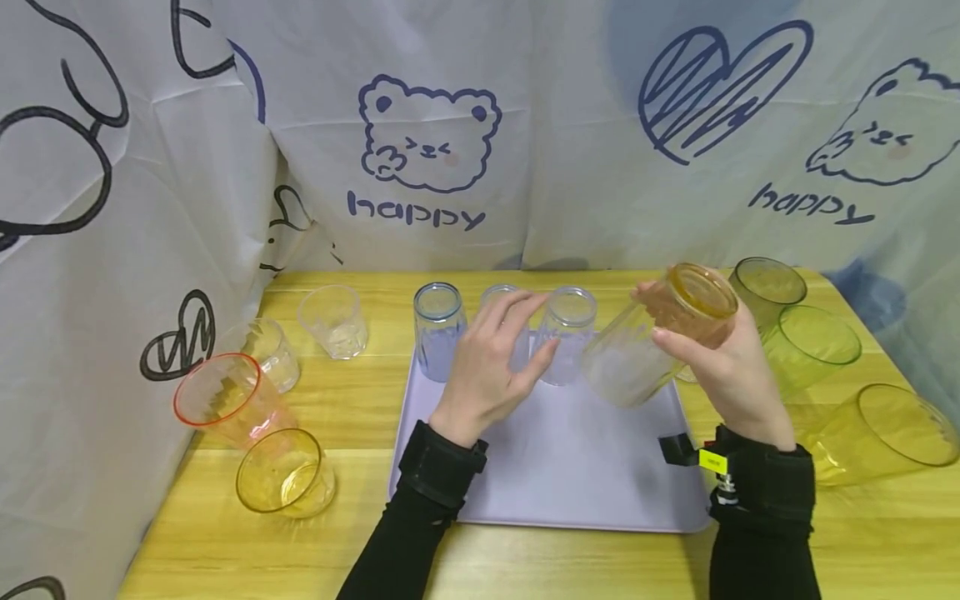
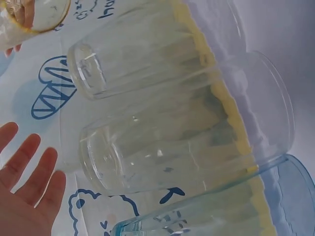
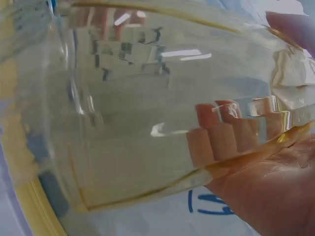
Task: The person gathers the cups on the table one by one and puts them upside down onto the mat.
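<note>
Three upturned glasses (image 1: 437, 342): tray's (image 1: 570, 475) far edge
Right hand (image 1: 738, 367): clamped round tilted amber glass (image 1: 626, 362), near far right corner
Left hand (image 1: 487, 358): fingers apart
Clear neighbour (image 1: 568, 337): possible toppling from a bump

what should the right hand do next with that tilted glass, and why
Probably lower the tilted glass mouth-down onto the tray: the right hand grips it near its amber base, and three glasses already stand mouth-down in a row there.
</note>
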`<state>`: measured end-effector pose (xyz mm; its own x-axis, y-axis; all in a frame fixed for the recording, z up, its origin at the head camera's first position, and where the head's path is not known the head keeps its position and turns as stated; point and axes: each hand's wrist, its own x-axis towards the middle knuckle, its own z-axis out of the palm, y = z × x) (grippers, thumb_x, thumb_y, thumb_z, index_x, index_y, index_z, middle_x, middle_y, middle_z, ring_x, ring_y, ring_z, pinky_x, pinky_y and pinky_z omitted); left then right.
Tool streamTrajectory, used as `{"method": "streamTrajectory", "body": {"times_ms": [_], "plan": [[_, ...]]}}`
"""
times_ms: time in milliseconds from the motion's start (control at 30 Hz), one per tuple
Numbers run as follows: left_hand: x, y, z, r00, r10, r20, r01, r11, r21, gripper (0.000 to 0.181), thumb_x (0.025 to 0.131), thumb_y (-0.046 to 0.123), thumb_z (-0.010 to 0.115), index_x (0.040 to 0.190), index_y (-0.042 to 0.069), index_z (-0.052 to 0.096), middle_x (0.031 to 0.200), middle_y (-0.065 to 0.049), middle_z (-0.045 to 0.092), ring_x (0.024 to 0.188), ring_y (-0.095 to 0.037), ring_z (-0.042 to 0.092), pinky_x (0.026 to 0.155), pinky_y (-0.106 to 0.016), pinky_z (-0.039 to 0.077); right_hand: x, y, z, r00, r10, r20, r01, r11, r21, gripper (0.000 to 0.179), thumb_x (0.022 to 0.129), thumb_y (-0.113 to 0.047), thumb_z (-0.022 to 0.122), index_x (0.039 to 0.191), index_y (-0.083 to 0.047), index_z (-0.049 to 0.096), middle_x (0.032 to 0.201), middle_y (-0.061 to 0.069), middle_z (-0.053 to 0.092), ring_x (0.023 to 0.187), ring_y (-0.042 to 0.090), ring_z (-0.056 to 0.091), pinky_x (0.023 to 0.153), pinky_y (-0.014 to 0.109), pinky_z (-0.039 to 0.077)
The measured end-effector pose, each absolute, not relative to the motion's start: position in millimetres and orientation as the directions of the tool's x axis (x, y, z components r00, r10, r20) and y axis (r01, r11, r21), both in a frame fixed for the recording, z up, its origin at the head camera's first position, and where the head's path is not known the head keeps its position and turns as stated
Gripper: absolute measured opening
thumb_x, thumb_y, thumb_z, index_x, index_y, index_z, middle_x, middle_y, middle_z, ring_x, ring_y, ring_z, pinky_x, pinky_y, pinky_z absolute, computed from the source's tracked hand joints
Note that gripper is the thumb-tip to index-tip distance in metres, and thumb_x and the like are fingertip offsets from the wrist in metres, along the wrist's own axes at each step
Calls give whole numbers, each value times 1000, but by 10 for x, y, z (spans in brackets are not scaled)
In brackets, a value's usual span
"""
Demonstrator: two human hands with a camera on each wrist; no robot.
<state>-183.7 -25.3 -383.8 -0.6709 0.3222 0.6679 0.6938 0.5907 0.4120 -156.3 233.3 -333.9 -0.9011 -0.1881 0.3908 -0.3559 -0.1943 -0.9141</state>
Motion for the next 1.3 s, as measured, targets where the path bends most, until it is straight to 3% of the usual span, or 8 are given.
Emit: {"method": "streamTrajectory", "body": {"times_ms": [233,500,833,1300], "plan": [[-1868,-245,-3863,-675,334,658,659,675,333,50,95,38,60,138,11,58,138,-11,61,136,-30,52,120,-43,39,-1565,2458,-3363,-912,-174,372,-357,-114,-927,59,86,22,60,137,-3,47,128,6,66,124,15,64,105,21,51],[-1881,-221,-3922,-676,366,639,642,717,269,50,96,37,62,140,13,57,143,-11,58,140,-33,47,125,-48,31,-1646,2519,-3476,-939,-62,338,-338,-14,-941,63,83,18,68,137,-8,48,126,2,62,118,10,64,101,14,50],[-1873,-175,-3988,-704,398,589,623,743,243,49,96,38,63,140,18,57,146,-9,54,142,-33,44,125,-53,28,-1815,2458,-3732,-949,56,309,-311,-26,-950,64,82,14,72,135,-13,49,121,-4,61,113,10,58,95,17,48],[-1864,-147,-4046,-737,427,524,586,790,180,51,96,44,62,142,23,56,148,-6,53,145,-30,41,127,-52,25,-1963,2368,-3979,-976,135,168,-141,188,-972,72,76,6,83,133,-22,48,121,-13,57,115,5,53,94,15,44]]}}
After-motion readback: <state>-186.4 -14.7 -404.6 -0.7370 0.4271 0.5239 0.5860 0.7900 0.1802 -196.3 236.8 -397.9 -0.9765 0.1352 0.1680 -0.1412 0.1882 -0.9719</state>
